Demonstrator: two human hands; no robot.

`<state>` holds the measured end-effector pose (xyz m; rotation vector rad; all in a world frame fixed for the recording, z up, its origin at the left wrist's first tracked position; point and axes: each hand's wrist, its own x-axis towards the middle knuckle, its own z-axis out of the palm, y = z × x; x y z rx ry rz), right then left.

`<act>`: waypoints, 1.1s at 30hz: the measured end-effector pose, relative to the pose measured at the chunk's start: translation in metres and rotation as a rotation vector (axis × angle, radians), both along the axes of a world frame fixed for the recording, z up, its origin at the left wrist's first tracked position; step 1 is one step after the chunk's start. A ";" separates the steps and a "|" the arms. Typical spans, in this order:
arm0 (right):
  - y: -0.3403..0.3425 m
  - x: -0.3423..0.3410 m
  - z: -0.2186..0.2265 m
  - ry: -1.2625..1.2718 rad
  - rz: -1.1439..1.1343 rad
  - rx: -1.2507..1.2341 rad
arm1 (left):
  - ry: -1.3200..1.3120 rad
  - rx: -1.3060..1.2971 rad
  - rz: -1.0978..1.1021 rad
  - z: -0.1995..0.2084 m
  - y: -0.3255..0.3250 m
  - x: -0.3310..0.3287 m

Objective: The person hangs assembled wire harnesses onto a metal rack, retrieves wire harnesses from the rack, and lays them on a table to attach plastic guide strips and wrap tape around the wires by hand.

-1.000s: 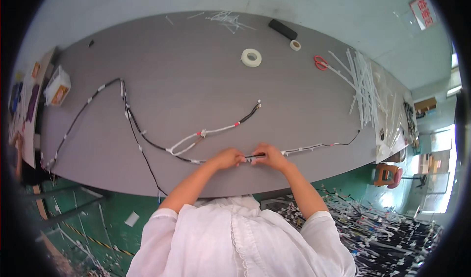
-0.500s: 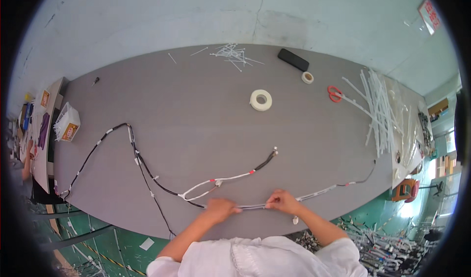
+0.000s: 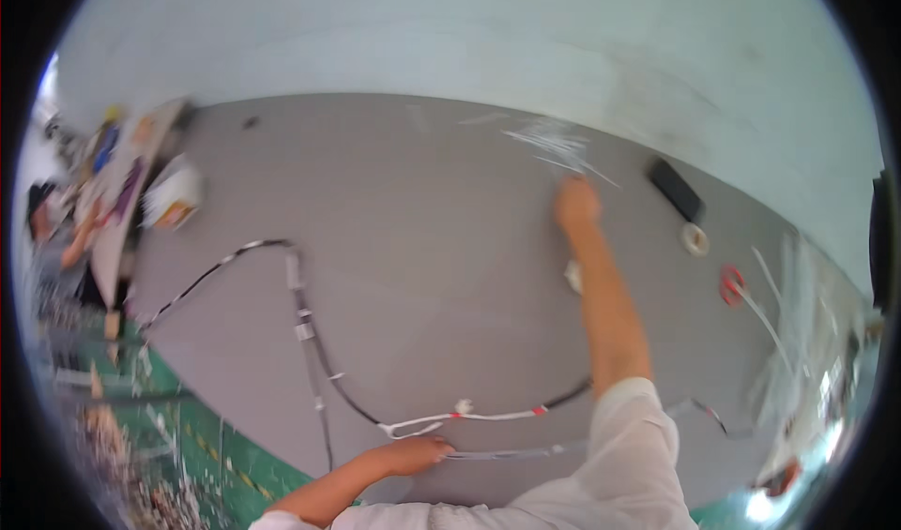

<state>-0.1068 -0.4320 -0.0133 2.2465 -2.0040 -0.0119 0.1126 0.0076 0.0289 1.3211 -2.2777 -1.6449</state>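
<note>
A long wire harness (image 3: 352,399), black with white and red wrapped stretches, winds across the near side of the grey table. My left hand (image 3: 418,454) is closed around its near branch, by the table's front edge. From there the branch runs to the right behind my right arm. My right hand (image 3: 577,204) is stretched far forward, just short of a pile of white cable ties (image 3: 554,143). Motion smears its fingers, so their grip does not show. My right forearm partly covers a roll of white tape (image 3: 573,277).
At the back right lie a black case (image 3: 676,190), a small tape roll (image 3: 694,239) and red-handled scissors (image 3: 731,286). White strips (image 3: 798,295) lie along the right side. A white box (image 3: 173,192) stands at left; beyond it, another person (image 3: 61,239) sits at a bench.
My right hand has left the harness and moved forward to the cable ties. My left hand stays on the harness. The whole view has turned toward the left.
</note>
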 end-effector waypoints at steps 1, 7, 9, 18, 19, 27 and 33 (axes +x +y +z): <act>-0.007 0.000 -0.016 -0.044 -0.067 -0.048 | 0.043 -0.068 -0.058 -0.001 0.002 0.003; -0.024 -0.020 -0.067 0.240 0.221 -0.263 | -0.254 -0.254 -0.104 -0.022 0.021 0.001; -0.015 -0.024 -0.068 0.045 0.197 -0.106 | -0.188 -0.208 -0.038 -0.029 0.022 0.002; 0.216 0.015 0.030 -0.833 0.148 -0.008 | 0.149 -0.017 0.014 -0.076 0.003 -0.006; 0.259 0.015 0.043 -0.961 0.117 -0.002 | 0.109 -0.133 0.001 -0.081 0.000 -0.005; 0.544 0.053 0.055 -1.077 -0.103 -0.124 | 0.124 0.654 0.037 -0.050 -0.038 0.004; 0.554 0.088 0.028 -0.718 -0.042 -0.492 | 0.052 0.703 -0.022 -0.006 -0.046 0.003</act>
